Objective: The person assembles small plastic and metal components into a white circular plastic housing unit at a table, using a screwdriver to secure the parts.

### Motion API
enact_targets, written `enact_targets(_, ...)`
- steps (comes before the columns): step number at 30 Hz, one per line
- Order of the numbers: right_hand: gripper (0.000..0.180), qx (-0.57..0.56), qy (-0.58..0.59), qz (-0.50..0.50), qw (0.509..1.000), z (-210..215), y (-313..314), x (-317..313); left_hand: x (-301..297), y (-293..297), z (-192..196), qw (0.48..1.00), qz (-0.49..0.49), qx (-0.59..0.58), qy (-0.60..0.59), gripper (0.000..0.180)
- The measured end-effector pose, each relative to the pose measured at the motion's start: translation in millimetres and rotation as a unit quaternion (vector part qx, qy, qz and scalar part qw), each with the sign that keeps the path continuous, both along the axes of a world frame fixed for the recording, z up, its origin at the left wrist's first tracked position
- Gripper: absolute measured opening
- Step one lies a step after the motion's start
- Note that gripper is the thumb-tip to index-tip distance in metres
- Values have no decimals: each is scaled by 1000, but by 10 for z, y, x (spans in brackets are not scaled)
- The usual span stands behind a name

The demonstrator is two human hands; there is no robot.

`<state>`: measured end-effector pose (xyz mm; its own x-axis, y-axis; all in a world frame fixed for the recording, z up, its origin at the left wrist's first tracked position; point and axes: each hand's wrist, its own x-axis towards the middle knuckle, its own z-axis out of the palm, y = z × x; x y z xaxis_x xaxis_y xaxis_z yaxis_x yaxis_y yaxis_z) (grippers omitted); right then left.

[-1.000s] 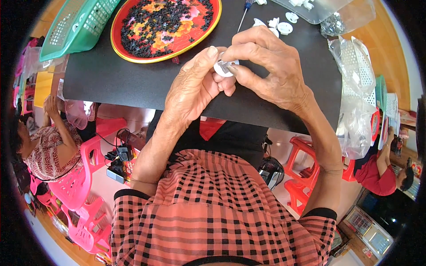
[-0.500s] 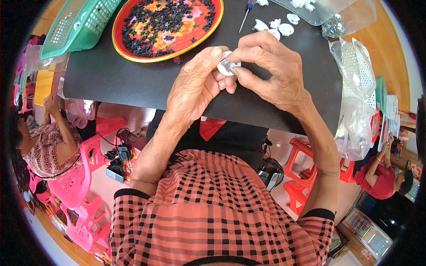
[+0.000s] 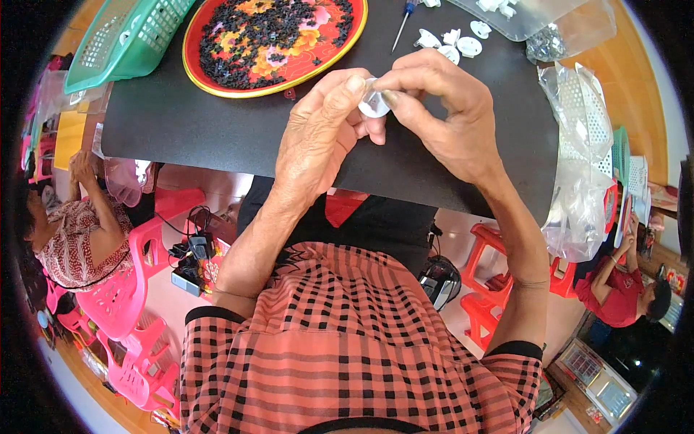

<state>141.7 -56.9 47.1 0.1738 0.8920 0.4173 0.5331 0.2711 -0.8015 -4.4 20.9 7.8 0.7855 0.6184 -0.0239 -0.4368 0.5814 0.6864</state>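
Observation:
My left hand [image 3: 322, 126] holds a small round white plastic part [image 3: 374, 105] between thumb and fingers, just above the near side of the black table. The thumb and forefinger of my right hand [image 3: 444, 108] pinch at the part's upper right edge; whether a smaller piece sits between those fingertips I cannot make out. Beyond my hands lies a red, flower-patterned tray [image 3: 189, 61] with a yellow rim, heaped with small black pieces [image 3: 238, 61]. Several similar white parts [image 3: 468, 47] lie loose past my right hand, beside a blue-handled screwdriver [image 3: 400, 30].
A green perforated basket [image 3: 108, 76] stands at the far left of the black table [image 3: 181, 134]. Clear plastic bags [image 3: 578, 173] hang over the right edge. A clear bin [image 3: 517, 29] is at the back right. Other people sit at left and right, near pink chairs [image 3: 116, 296] and red stools [image 3: 484, 267].
The white part has turned in my left hand, now showing a smoother face. My right fingertips have shifted slightly to its upper edge. The whole view has moved a little.

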Motion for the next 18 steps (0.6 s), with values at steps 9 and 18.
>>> enact_targets(9, 22, 197, -351, 14, 915, 13, 114, 97, -6, 6, 22, 1000, -9, -19, 11, 30)
enact_targets(18, 22, 61, -130, 30, 989, 65, 76, 71, -20, 64, 0, 996, -48, -68, -44, 31)
